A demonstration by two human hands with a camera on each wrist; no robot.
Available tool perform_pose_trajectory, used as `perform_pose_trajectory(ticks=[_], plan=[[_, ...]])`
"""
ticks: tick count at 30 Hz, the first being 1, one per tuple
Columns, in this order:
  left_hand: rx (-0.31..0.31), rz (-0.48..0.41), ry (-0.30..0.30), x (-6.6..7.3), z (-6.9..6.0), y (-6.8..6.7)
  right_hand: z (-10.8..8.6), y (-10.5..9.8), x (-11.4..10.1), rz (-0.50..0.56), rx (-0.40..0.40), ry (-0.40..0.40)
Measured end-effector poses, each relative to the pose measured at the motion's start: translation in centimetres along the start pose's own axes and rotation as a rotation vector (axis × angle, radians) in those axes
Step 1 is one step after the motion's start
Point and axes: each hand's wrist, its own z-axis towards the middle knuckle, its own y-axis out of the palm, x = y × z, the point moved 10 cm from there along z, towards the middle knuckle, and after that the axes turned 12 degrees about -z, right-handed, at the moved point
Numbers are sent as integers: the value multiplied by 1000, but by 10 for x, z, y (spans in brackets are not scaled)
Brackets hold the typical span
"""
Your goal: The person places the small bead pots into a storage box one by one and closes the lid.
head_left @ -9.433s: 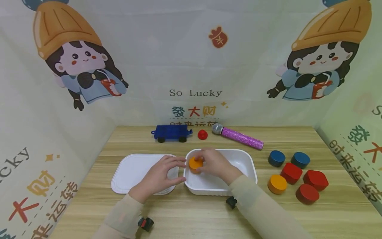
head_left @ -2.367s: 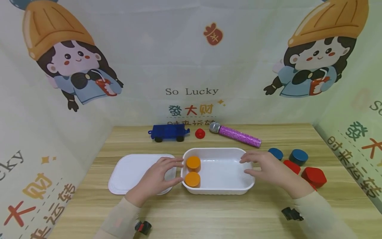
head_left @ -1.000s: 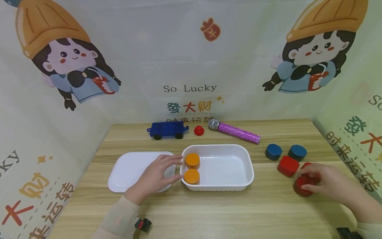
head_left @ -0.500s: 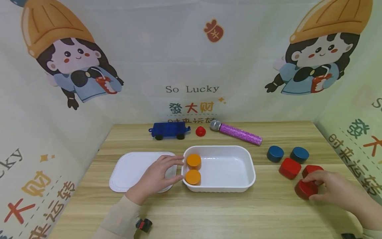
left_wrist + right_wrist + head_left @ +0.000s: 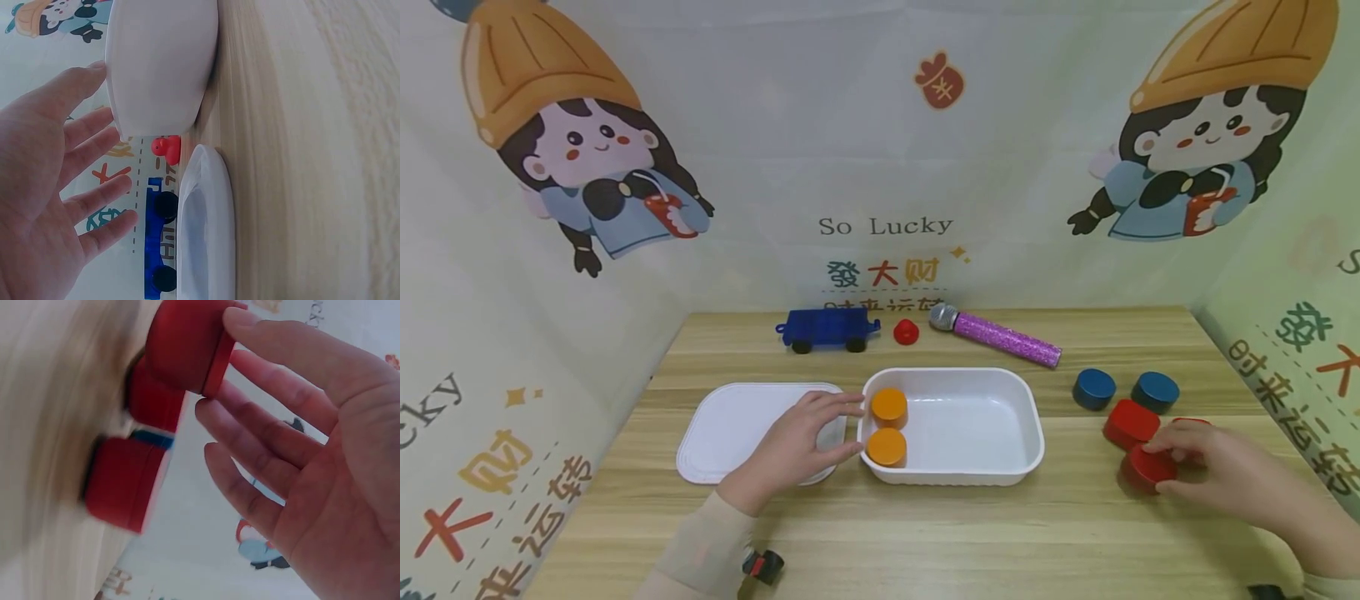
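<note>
My right hand [image 5: 1232, 479] pinches a round red tin [image 5: 1142, 473] between thumb and fingers at the right of the table. In the right wrist view a lid seam shows on this red tin [image 5: 184, 344], and it looks tilted. Close by are a squarish red tin [image 5: 1129, 423] and another red tin [image 5: 1193, 423], partly hidden by the hand. The fairly straight fingers of my left hand [image 5: 801, 446] touch the left rim of a white plastic box [image 5: 955, 478]. Two round orange tins [image 5: 890, 407] stand one behind the other at the box's left end.
A white lid [image 5: 737, 429] lies left of the box, partly under my left hand. Two blue tins [image 5: 1094, 389] stand behind the red ones. Along the back are a blue toy wagon [image 5: 827, 328], a small red toy [image 5: 906, 332] and a glittery purple microphone [image 5: 1007, 338].
Both orange tins now stand in the box; one was on the table at the right. My right hand has moved to the red tins and shifted the round one left. The left hand stays.
</note>
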Motion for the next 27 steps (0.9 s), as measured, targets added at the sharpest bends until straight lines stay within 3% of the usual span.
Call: perform_pose_trajectory(ticks=[3,9,19,27], plan=[[2,4,2,0,0,0,7,-8,-13,2,47,-31],[0,10,7,1,0,0,28,-15,-35,25,-2,-9],[4,11,6,1,0,-1,62,-34,-66,40,17,-52],[2,-8,11,3,0,0,85,-32,-87,68,15,-60]])
